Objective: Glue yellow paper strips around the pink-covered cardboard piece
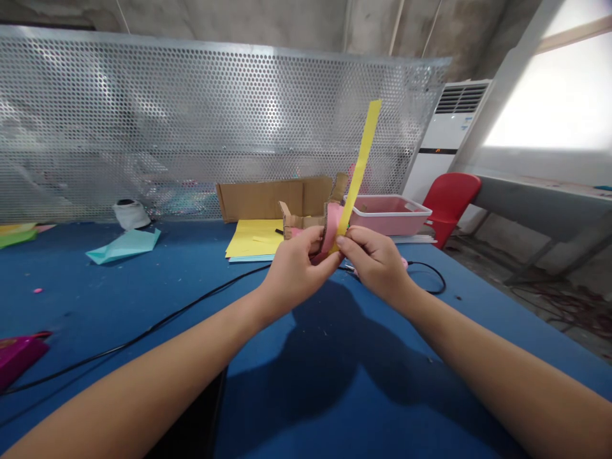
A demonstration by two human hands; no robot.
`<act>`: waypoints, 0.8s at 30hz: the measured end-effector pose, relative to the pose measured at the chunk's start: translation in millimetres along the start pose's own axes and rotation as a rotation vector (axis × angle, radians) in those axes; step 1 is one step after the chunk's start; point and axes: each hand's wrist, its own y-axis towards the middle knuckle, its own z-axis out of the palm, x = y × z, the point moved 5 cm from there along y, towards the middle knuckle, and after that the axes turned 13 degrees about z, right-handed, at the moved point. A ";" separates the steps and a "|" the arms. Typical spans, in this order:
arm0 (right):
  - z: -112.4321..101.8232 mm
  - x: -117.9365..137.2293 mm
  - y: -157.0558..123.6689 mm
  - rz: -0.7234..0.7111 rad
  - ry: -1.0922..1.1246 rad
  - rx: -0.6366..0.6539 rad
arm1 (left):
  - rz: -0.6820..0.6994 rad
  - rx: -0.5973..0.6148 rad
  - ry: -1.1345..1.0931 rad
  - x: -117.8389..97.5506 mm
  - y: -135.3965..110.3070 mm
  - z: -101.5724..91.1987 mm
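Observation:
Above the blue table, my left hand (302, 262) is closed on a small cardboard piece (335, 191) with pink paper (333, 220) on its curved side. A long yellow paper strip (362, 156) rises from that side, tilted to the right. My right hand (377, 260) pinches the strip's lower end between thumb and finger, against the cardboard piece. The two hands nearly touch at the fingertips. Part of the cardboard is hidden behind my left fingers.
Behind my hands lie yellow paper sheets (248, 237), a cardboard panel (262, 199) and a pink basket (385, 220). A black cable (186, 310) crosses the blue table (268, 395). Folded teal paper (125, 247) and a magenta object (21, 357) are at left. A perforated metal screen (191, 121) stands behind.

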 end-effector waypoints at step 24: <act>-40.5 -56.5 35.2 0.195 -0.360 0.218 | -0.277 -0.283 -0.437 10.2 17.8 -37.6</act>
